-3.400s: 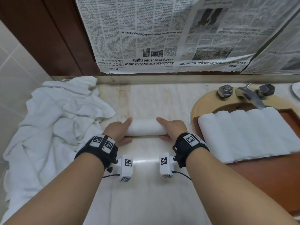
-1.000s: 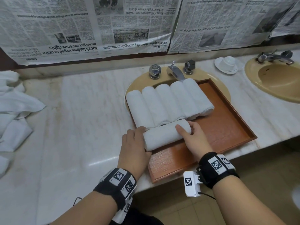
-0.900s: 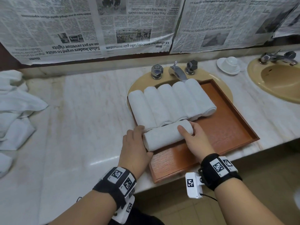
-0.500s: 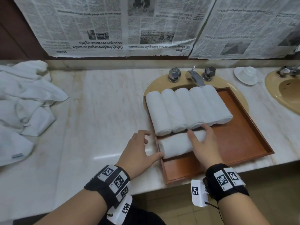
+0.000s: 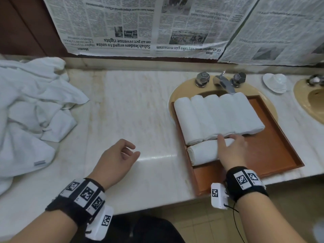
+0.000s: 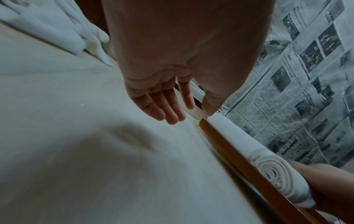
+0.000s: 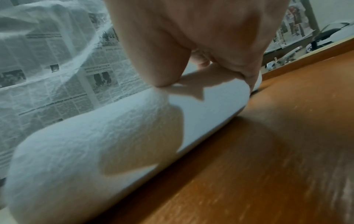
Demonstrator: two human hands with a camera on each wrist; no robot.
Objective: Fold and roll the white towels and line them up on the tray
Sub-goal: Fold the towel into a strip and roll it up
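Note:
Several rolled white towels lie side by side at the back of the brown tray. One more rolled towel lies crosswise in front of them, its spiral end facing left. My right hand rests on this roll with fingers stretched over it and the thumb on top. My left hand hovers over the marble counter left of the tray, fingers loose and holding nothing. A heap of unrolled white towels lies at the far left.
The tray sits over a beige sink with a faucet behind it. A white dish and a second sink are to the right. Newspaper covers the wall. The counter's front edge runs just below my wrists.
The roll went from the counter onto the tray. In the last half second my left hand let go of it and drew left over the counter. My right hand stays on the roll.

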